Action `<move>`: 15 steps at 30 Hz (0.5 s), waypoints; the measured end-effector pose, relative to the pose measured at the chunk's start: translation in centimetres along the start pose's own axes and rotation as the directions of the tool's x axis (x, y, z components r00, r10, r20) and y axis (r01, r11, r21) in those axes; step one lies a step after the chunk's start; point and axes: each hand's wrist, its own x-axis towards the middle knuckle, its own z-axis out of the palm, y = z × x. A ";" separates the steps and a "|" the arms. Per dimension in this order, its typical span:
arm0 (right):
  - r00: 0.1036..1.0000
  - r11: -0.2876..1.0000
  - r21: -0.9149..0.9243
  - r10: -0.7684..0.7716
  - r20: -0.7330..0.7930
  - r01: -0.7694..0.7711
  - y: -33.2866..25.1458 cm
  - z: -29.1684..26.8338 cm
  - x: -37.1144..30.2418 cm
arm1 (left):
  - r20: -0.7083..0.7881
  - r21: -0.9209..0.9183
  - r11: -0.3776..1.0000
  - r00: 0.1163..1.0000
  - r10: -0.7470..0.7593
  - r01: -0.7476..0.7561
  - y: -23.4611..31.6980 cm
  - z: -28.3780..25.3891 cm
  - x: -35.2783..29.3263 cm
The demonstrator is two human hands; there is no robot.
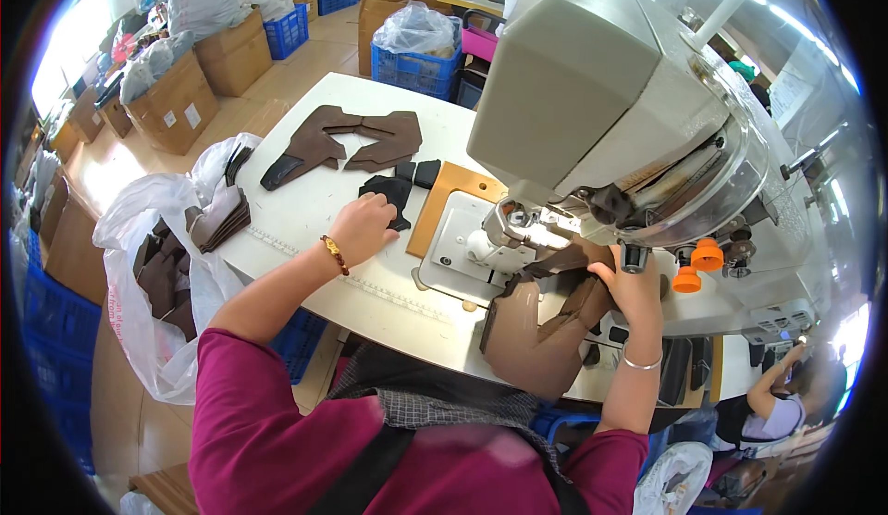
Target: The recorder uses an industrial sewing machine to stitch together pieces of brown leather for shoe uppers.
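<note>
I see the brown piece (pixel 527 353) at the front edge of the desk (pixel 262 186), partly over the edge, with its upper end beside the head of the sewing machine (pixel 566 80). The right hand (pixel 631 285) is at its right side, the thumb lying on the brown material; the other fingers are partly hidden, so I cannot tell whether it pinches. The left hand (pixel 363 228) rests farther left, fingers bent and touching a small black piece (pixel 398 191); I cannot tell if it pinches or only presses.

Between the black piece and the machine head I see a tan board (pixel 435 211) and a metal plate (pixel 453 254). Behind the left hand, brown cut pieces (pixel 316 140) lie on the desk in two groups. To the left hangs a white plastic bag (pixel 118 279) with more brown parts (pixel 165 279) inside. Farther away stand cardboard boxes (pixel 176 103) and a blue basket (pixel 414 71). At the lower right, another person (pixel 772 409) sits.
</note>
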 end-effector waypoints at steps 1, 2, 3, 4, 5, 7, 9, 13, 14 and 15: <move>0.985 0.994 -0.021 -0.105 -0.136 0.103 -0.6 -0.9 -0.7 | 0.007 0.033 0.999 1.000 -0.015 0.015 0.2 0.2 0.1; 0.966 0.990 -0.046 -0.144 -0.213 0.137 -1.2 -1.8 -1.8 | 0.011 0.050 0.999 1.000 -0.016 0.015 0.3 0.3 0.2; 0.948 0.986 -0.062 -0.168 -0.270 0.157 -1.9 -2.9 -2.8 | 0.030 0.064 0.998 0.999 -0.024 0.022 0.3 0.4 0.2; 0.948 0.982 -0.101 -0.182 -0.263 0.161 -2.5 -3.9 -3.6 | 0.056 0.076 0.996 0.998 -0.040 0.036 0.2 0.5 0.3; 0.954 0.980 -0.127 -0.182 -0.237 0.155 -3.1 -4.8 -4.5 | 0.053 0.086 0.996 0.998 -0.034 0.029 0.2 0.6 0.4; 0.979 0.986 -0.127 -0.123 -0.162 0.103 -4.3 -6.4 -6.4 | 0.062 0.111 0.993 0.997 -0.041 0.033 0.1 0.8 0.5; 0.983 0.995 -0.050 -0.097 -0.155 0.090 -5.5 -7.3 -7.7 | 0.044 0.116 0.993 0.998 -0.038 0.032 0.1 1.0 0.6; 0.982 0.991 0.026 -0.124 -0.140 0.129 -6.9 -9.0 -9.5 | -0.021 0.063 0.998 0.999 -0.028 0.030 0.0 0.9 0.9; 0.983 0.990 0.023 -0.133 -0.131 0.137 -7.2 -9.4 -9.7 | 0.000 0.009 0.998 0.998 -0.067 0.067 0.0 0.6 1.1; 0.986 0.991 0.030 -0.126 -0.109 0.130 -7.6 -9.9 -10.0 | 0.024 -0.044 0.994 0.994 -0.103 0.104 0.0 0.0 1.3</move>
